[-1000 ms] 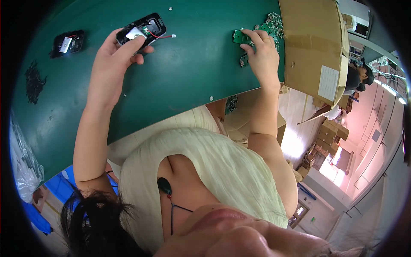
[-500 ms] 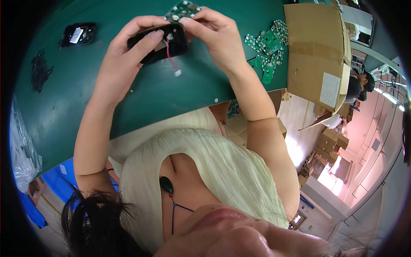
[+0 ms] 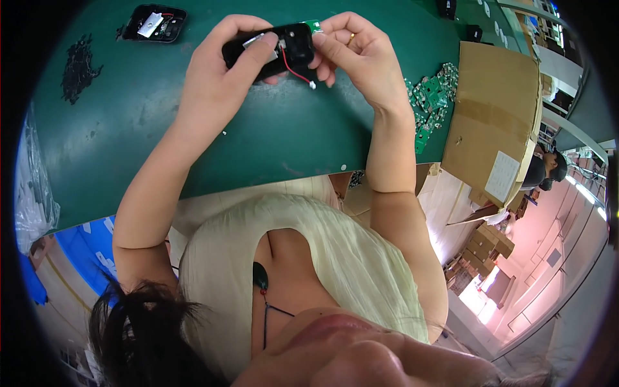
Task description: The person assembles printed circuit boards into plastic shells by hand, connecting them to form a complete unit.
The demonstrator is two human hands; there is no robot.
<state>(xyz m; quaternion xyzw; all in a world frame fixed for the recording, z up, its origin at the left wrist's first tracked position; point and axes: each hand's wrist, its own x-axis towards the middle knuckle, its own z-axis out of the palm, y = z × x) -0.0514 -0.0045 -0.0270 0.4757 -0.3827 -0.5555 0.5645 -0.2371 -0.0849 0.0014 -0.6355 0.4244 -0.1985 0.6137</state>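
Note:
My left hand (image 3: 216, 84) grips a black plastic housing (image 3: 298, 51), its thumb lying over a silvery battery (image 3: 251, 44) inside. From the housing hangs a thin red wire (image 3: 293, 72) that ends in a small white connector (image 3: 313, 84). A green circuit board (image 3: 314, 26) is pinched in my right hand (image 3: 364, 58) at the housing's right end. Most of that board is hidden behind the housing and fingers, so I cannot tell whether the two touch.
On the green table (image 3: 277, 138) lie another black housing (image 3: 166, 29) with a battery, a heap of small black pieces (image 3: 80, 68) and piled circuit boards (image 3: 432, 97). A cardboard box (image 3: 487, 122) stands at the right; clear plastic (image 3: 32, 187) hangs at the left edge. A person (image 3: 541, 168) is farther off.
The circuit board has come down from above the housing to its right end, now mostly hidden. The whole view has shifted, so the table things sit farther right and the far-right edge shows more.

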